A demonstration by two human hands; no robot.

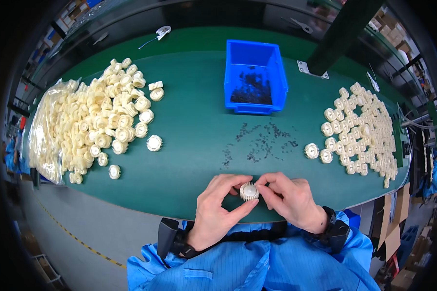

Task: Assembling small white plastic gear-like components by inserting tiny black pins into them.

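Observation:
My left hand (217, 210) grips a cream-coloured plastic toothed wheel (249, 191) between thumb and fingers, close to the bench's front edge. The wheel's round, smooth middle faces up and its teeth show all round the rim. My right hand (290, 200) is closed in a pinch at the wheel's right side, thumb and forefinger against its edge. Whatever small thing the right fingertips may hold is hidden. Beyond both hands, many tiny black pieces (264, 140) lie scattered over the green bench top (189, 160).
A blue open bin (232, 72) with more black pieces stands behind the scatter. At left, a big heap of cream wheels (111, 111) spills from a clear plastic bag (48, 136). Similar wheels (357, 128) lie flat in a group at right. A green post (342, 36) rises at the back right.

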